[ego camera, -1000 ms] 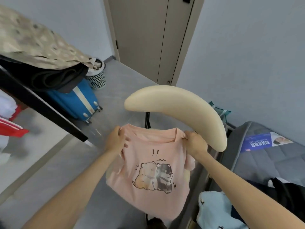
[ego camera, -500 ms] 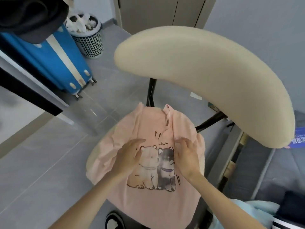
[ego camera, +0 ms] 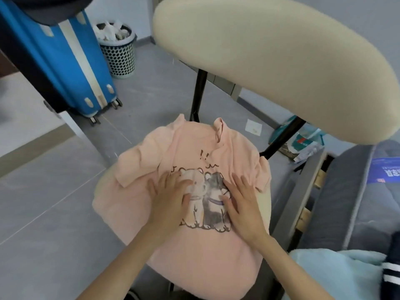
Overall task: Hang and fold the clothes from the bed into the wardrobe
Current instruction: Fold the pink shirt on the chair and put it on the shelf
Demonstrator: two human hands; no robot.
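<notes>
Surface: a cream padded chair seat (ego camera: 265,204) is used as the work surface; most of it is covered by the garment, and bare padding is seen at its left and right edges.
Backrest: a curved cream backrest (ego camera: 270,68) is carried on two black struts (ego camera: 199,94) at the far side of the seat.
Floor: grey tiles (ego camera: 43,202) are laid throughout; a paper scrap (ego camera: 253,127) lies beyond the seat.
Room, far left: a blue suitcase (ego camera: 65,61) stands upright on its wheels, with a perforated waste basket (ego camera: 118,53) just to its right.
Room, right: a grey bed (ego camera: 350,202) runs along the right side; a light blue garment (ego camera: 335,276) lies at its near end.
Task item: a pink T-shirt (ego camera: 194,252) is laid on the seat, print side up.
Orientation: the collar is pointed to the far side, toward the backrest; the hem is draped over the near edge of the seat.
Long axis: near to far, roughly in line with the forearms.
Sleeves: one is spread out to the far left; the other is bunched at the right edge.
Left hand (ego camera: 171,200): laid flat on the print, fingers straight, nothing gripped.
Right hand (ego camera: 242,204): laid flat on the right of the print, fingers straight and spread, nothing gripped.
</notes>
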